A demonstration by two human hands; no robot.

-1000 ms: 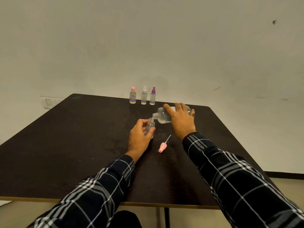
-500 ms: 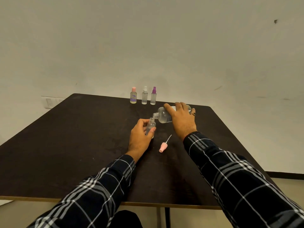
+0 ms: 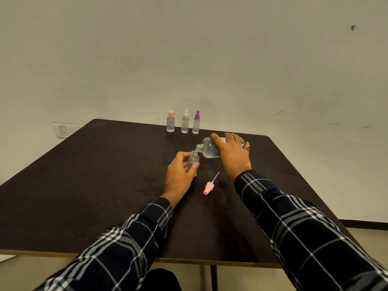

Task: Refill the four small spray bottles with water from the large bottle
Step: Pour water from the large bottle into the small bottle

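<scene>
My left hand (image 3: 180,175) grips a small clear spray bottle (image 3: 193,160) with its top off, standing on the dark table (image 3: 94,185). My right hand (image 3: 233,154) holds the large clear bottle (image 3: 207,149) tipped on its side, its open mouth just above and right of the small bottle's neck. The pink spray cap (image 3: 209,188) with its dip tube lies on the table between my wrists. At the table's far edge stand three capped small bottles: pink-capped (image 3: 170,122), white-capped (image 3: 185,122) and purple-capped (image 3: 196,122).
A pale wall rises behind the table, with a socket plate (image 3: 63,130) at the left. The table's front edge runs under my forearms, and its right edge slopes away beside my right sleeve.
The large bottle's mouth has lifted slightly away from the small bottle's neck. Both hands stay where they were.
</scene>
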